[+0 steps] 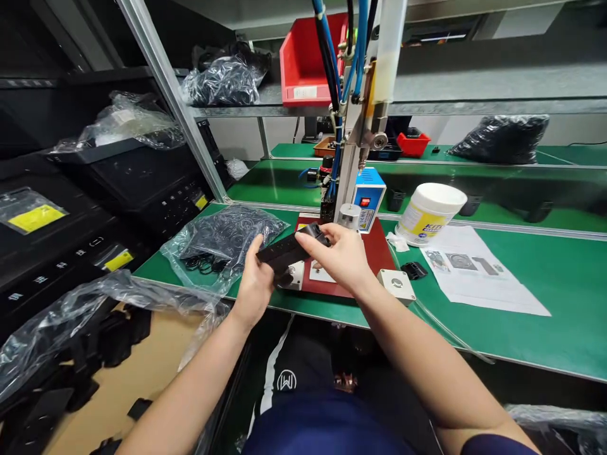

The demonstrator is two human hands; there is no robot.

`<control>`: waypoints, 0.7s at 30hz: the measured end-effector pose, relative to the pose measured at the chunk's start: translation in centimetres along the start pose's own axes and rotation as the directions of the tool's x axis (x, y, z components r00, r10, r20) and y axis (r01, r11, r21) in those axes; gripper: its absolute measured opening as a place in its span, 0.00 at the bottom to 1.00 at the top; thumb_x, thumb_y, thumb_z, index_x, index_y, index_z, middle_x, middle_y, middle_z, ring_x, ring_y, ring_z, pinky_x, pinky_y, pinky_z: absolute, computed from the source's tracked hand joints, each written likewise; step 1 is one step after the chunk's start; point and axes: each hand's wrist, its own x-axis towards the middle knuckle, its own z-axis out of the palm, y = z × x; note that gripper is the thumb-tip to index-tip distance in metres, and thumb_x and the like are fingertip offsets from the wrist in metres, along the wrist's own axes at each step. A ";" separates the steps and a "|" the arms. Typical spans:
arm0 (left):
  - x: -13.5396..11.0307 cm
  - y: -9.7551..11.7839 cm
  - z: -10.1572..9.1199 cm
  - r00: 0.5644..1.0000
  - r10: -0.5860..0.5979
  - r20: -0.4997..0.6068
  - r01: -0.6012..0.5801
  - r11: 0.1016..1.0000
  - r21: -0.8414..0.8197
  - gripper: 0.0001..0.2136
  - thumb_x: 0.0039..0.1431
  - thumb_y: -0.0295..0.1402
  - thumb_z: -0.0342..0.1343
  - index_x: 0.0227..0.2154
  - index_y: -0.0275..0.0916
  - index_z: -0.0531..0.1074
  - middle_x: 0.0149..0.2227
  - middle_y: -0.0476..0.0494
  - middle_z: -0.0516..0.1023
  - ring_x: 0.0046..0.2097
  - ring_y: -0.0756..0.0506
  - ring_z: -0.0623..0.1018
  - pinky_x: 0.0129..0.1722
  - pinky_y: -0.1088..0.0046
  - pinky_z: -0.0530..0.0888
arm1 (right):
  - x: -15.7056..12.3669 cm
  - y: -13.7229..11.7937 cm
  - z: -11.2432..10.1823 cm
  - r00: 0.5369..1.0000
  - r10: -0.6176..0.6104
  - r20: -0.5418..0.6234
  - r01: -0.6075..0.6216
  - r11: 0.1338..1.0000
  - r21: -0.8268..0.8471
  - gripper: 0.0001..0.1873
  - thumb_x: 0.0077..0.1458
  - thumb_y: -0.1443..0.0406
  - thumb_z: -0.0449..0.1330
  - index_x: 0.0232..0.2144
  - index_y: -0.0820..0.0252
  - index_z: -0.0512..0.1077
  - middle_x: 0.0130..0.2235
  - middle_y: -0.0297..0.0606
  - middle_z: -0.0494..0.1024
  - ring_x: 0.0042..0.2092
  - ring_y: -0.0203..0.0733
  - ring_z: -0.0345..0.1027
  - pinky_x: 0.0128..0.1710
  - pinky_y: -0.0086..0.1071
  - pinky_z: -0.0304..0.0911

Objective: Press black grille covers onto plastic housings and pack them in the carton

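Note:
Between my two hands is a black plastic part [284, 251], held tilted above the front edge of the bench. My left hand [256, 281] grips its lower left end, thumb pointing up along it. My right hand [339, 253] is closed around the upper right end, thumb on top. Right behind the hands stands a press fixture [353, 139] on a dark red base plate [377, 246]. A clear bag of black rings [227, 230] lies left of my left hand. On the right is a white button box [396, 285], with a small black part [414, 270] beside it.
A white tub [429, 215] and printed sheet [484, 272] are on the green bench [564, 284]. A blue control box [370, 196] stands behind the press. A red bin [308, 63] rests on the shelf. Lower left, an open carton [156, 354] holds black parts.

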 end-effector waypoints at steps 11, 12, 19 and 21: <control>1.7 -0.3 -2.3 0.980 -0.150 -0.130 0.160 0.984 0.073 0.18 0.47 0.39 0.66 0.39 0.40 0.69 0.34 0.50 0.76 0.32 0.49 0.77 0.28 0.77 0.74 | -2.9 3.8 0.4 0.983 -0.180 0.042 0.176 0.981 0.086 0.19 0.60 0.57 0.59 0.49 0.62 0.70 0.45 0.46 0.80 0.39 0.41 0.78 0.33 0.31 0.72; 2.6 -0.1 -2.6 0.968 -0.195 -0.161 0.204 0.978 0.045 0.17 0.47 0.37 0.65 0.39 0.40 0.69 0.34 0.50 0.76 0.31 0.49 0.78 0.25 0.79 0.72 | -4.1 5.1 -0.1 0.966 -0.257 0.025 0.257 0.966 -0.001 0.14 0.62 0.60 0.57 0.47 0.61 0.71 0.42 0.44 0.80 0.39 0.40 0.77 0.34 0.30 0.72; 12.8 -0.6 -5.1 0.913 -0.332 -0.237 0.349 0.936 0.035 0.04 0.55 0.30 0.55 0.31 0.37 0.65 0.29 0.43 0.76 0.29 0.47 0.80 0.23 0.80 0.73 | -11.3 16.3 -1.3 0.827 -0.543 0.145 0.536 0.686 -0.492 0.09 0.62 0.72 0.52 0.40 0.61 0.72 0.25 0.35 0.75 0.25 0.36 0.70 0.25 0.28 0.64; 16.6 -1.5 -5.0 0.920 -0.303 -0.248 0.331 0.941 0.078 0.05 0.55 0.29 0.56 0.31 0.38 0.64 0.28 0.45 0.75 0.31 0.47 0.80 0.28 0.76 0.77 | -11.8 17.8 -1.0 0.802 -0.585 0.122 0.543 0.627 -0.559 0.08 0.62 0.72 0.53 0.38 0.61 0.72 0.22 0.33 0.72 0.22 0.35 0.68 0.22 0.27 0.63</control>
